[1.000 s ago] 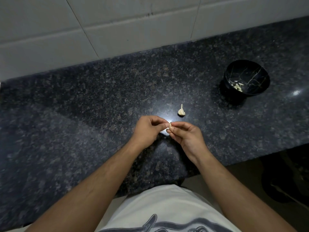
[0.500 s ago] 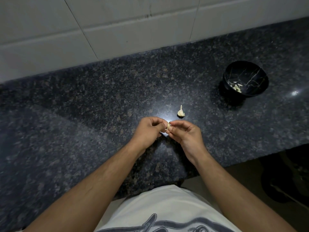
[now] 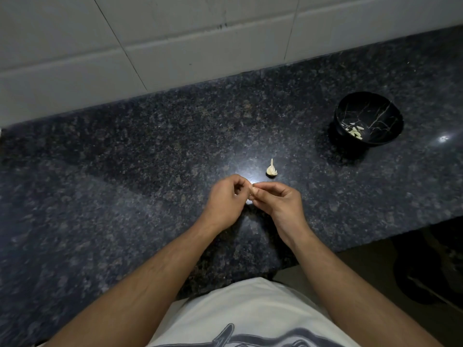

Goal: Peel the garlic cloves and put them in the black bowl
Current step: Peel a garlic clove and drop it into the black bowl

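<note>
While both hands meet just above the counter, the left hand (image 3: 226, 197) & right hand (image 3: 278, 200) pinch one small pale garlic clove (image 3: 251, 191) between their fingertips; thumbs & forefingers curl round it, so only a sliver of it shows. Can't tell how much skin is on it. Both forearms come up from the bottom edge, w/ a white printed t-shirt (image 3: 250, 314) between them.

Just beyond the fingertips, apart from them, a pale garlic piece with a pointed papery tip (image 3: 271, 169) sits on the dark speckled granite countertop (image 3: 125, 171), next to a bright light reflection. Well off to the right & further back stands the round black bowl with thin gold crack-like lines (image 3: 369, 118), upright on the counter. Inside it, near the bottom, lie a few pale peeled garlic cloves (image 3: 355, 131); exact no. too small to tell. Behind the counter runs a wall of large white tiles (image 3: 175, 41).
</note>
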